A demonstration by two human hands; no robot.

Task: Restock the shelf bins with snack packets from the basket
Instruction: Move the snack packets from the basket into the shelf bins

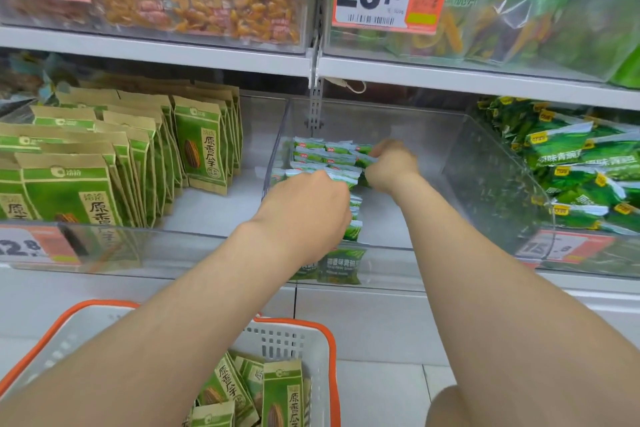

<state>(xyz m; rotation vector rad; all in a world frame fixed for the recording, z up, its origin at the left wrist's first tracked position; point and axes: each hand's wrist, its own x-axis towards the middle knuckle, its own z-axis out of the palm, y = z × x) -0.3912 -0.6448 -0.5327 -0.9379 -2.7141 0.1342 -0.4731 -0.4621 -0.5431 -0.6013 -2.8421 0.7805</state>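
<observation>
The left grip (308, 215) curls round small green packets (354, 229); just beyond it, the right grip (391, 163) pinches more inside the bin (415, 263).

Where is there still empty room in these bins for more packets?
The middle bin has bare floor between the right hand and its right wall. The left bin has a bare strip between the seed bags and the divider. Crowded: the packets at the middle bin's back left, and the right bin.
</observation>
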